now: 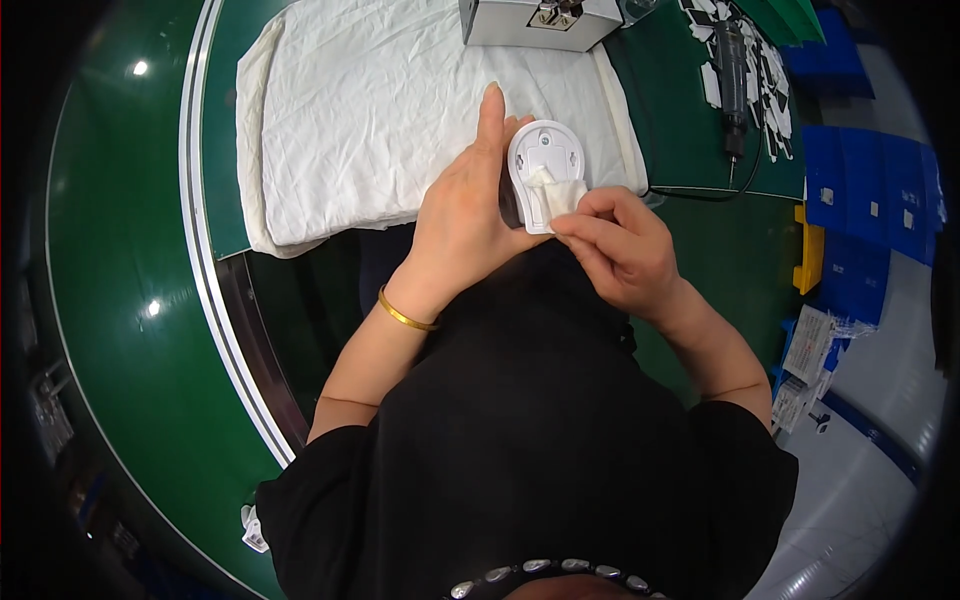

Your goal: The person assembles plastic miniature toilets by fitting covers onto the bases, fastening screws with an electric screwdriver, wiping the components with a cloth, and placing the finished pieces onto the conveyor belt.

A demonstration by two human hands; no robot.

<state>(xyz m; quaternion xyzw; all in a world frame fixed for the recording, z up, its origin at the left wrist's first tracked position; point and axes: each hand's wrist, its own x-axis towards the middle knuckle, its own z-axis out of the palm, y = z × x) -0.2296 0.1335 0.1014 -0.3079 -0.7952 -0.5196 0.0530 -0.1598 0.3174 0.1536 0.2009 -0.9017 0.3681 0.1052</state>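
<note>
A white plastic housing, rounded at one end and narrower at the other, is tilted up near the cloth's front edge. My left hand supports it from behind and along its left side, thumb pointing up and away from it. In my right hand a small white cloth is pinched between thumb and fingers. The cloth lies against the lower part of the housing's face, which has small slots and a screw hole. Part of the left hand's fingers is hidden behind the housing.
A folded white cloth pad covers the green table. A metal box stands at its far edge. To the right lie a black electric screwdriver with its cable and many small white parts. Blue bins line the right side.
</note>
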